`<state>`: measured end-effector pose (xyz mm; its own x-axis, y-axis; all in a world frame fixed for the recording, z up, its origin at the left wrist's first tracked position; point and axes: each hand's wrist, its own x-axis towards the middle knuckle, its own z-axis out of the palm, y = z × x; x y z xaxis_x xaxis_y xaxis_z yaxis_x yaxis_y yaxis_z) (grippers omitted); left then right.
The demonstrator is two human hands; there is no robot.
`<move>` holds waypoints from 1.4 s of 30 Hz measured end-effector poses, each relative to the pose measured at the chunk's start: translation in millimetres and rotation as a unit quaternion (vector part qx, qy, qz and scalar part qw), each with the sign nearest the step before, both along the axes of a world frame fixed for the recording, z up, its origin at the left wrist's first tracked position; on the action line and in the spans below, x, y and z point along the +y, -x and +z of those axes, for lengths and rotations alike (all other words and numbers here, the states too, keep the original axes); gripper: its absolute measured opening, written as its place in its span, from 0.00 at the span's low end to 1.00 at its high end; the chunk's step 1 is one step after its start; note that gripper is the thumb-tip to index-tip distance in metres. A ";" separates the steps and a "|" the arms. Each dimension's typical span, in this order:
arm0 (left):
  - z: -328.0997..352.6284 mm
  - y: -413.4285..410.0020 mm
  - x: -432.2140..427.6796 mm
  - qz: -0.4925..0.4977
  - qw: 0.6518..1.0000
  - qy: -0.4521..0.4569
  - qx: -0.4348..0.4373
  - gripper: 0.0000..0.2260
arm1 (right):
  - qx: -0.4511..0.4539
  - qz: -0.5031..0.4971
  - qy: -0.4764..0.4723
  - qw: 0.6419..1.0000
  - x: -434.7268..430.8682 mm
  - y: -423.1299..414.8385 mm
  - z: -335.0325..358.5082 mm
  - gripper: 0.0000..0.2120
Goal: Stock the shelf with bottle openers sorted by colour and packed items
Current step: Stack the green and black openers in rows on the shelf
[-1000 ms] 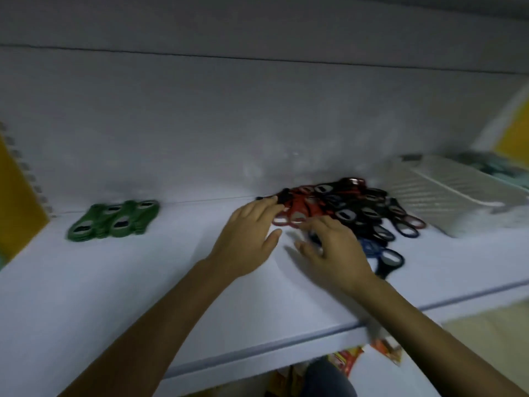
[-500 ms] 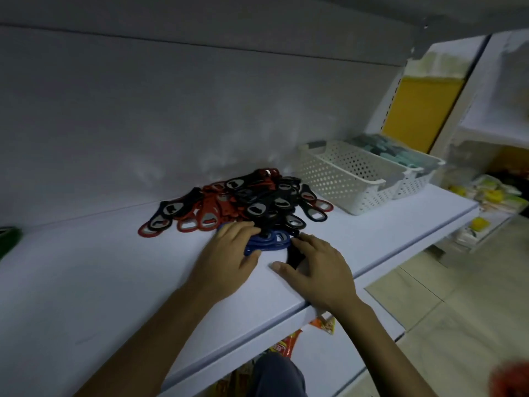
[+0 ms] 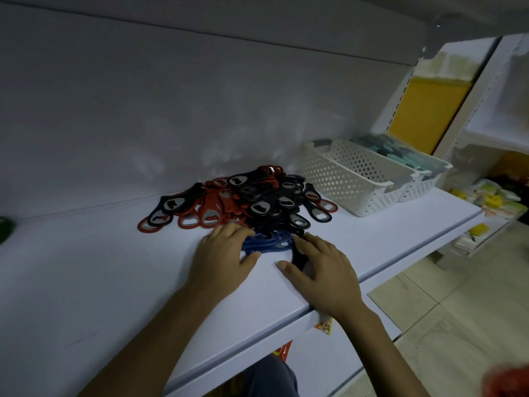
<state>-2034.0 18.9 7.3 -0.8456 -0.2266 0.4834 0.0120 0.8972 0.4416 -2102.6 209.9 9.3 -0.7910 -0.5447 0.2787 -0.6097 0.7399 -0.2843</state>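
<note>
A mixed heap of red and black bottle openers lies on the white shelf against the back wall. A few blue openers sit at the heap's near edge. My left hand lies flat with its fingertips on the blue openers and thumb out to the right. My right hand rests palm down beside it, fingers spread over a black opener that is partly hidden. A green opener shows at the far left edge.
Two white perforated baskets stand to the right of the heap, the farther one holding pale teal items. Packed goods fill lower shelves at the right. A lower shelf with packets sits beneath the front edge. Tiled floor lies at the right.
The view swung right, so the green openers left the frame and the baskets came in. Both hands drew back from the red openers to the blue ones at the heap's near edge.
</note>
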 end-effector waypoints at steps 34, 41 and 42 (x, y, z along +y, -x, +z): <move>9.4 -5.2 -32.4 0.089 0.924 -0.332 0.167 0.11 | 0.134 0.136 0.084 0.978 -79.9 3.8 19.2 0.11; 5.1 -4.5 -31.3 0.068 0.959 -0.234 0.147 0.05 | 0.082 0.188 0.056 0.977 -77.7 3.3 17.7 0.32; 4.5 -5.0 -30.6 0.060 0.968 -0.200 0.138 0.05 | 0.079 0.186 0.046 0.978 -77.0 2.3 18.3 0.33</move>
